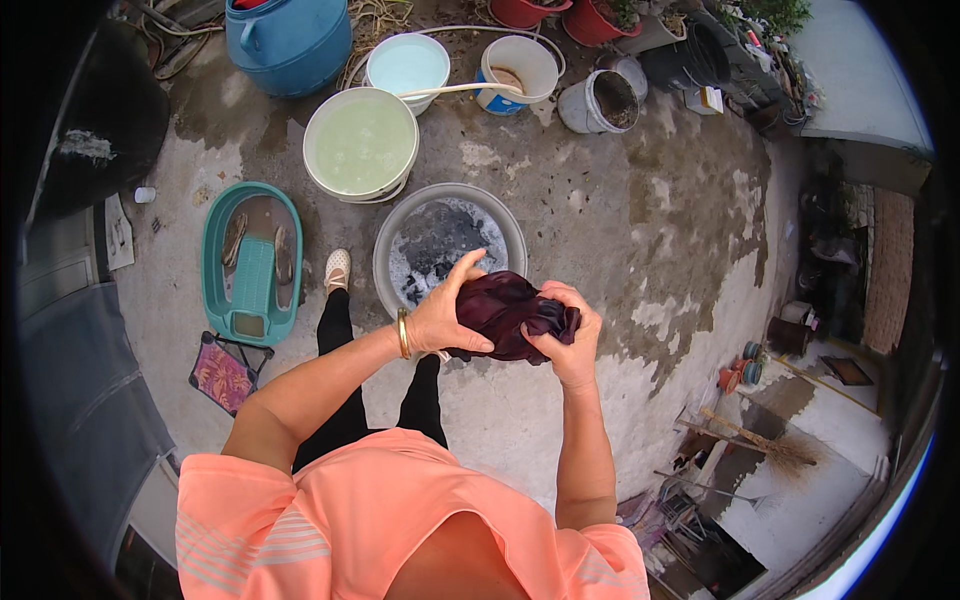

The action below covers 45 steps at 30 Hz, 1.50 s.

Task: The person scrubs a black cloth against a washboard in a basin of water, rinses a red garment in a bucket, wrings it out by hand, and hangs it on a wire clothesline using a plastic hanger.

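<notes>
A bunched dark maroon cloth (499, 315) is held up between both hands, over the near right rim of a round grey basin (384, 259). My left hand (446, 311) cups the cloth's left side, thumb below and fingers above. At the other end, my right hand (574, 330) grips a gathered part, its thumb pressed onto the fabric. Inside the basin is dark water (435, 240) with whitish foam on it. The cloth and my left hand hide part of the basin's near side.
Beyond the basin stand a bucket of pale green water (361, 142), a bucket of bluish water (409, 64) and a white bucket (525, 56) with a hose (461, 88) reaching into it. To the left are a teal tub (211, 255) and a folding stool (223, 373). Brooms (772, 442) lie right.
</notes>
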### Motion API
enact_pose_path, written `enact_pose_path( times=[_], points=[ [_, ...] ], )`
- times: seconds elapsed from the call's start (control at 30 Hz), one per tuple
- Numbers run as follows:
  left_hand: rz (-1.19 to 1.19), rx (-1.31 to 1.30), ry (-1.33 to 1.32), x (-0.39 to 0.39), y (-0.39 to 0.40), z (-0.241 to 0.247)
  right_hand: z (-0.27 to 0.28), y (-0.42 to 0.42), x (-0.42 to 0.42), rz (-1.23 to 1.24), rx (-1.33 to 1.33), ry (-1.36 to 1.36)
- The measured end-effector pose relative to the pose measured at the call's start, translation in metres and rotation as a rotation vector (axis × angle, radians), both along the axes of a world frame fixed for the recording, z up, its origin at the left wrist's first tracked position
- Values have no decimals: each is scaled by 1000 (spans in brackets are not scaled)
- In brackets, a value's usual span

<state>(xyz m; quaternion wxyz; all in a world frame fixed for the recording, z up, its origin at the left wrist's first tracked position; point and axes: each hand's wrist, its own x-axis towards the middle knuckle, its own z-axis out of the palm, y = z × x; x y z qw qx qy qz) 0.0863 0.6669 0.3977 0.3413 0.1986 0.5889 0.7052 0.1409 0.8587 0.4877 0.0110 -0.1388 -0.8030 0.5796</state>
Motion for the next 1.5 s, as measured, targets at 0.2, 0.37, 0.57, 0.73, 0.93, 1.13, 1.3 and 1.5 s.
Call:
enact_pose_path(
  times=[0.2,0.37,0.57,0.73,0.93,1.13,1.3,1.5],
  points=[
    [116,536,-1130,20,-4,30,40,-4,-4,102,275,177],
    [229,739,-1167,13,15,55,58,-20,4,-45,-43,208],
    [340,658,-651,-2,26,103,26,-15,29,-464,-915,168],
    [186,508,234,-4,34,122,1,-6,45,-536,-1203,12],
    [33,468,787,6,49,135,13,6,43,-471,-1260,-315],
    [-180,464,954,22,48,136,4,12,30,-256,-1087,-564],
    [-173,462,1155,26,43,130,-8,9,20,-85,-926,-592],
    [-173,400,1483,31,39,117,-8,-3,2,50,-647,-569]
  ],
)
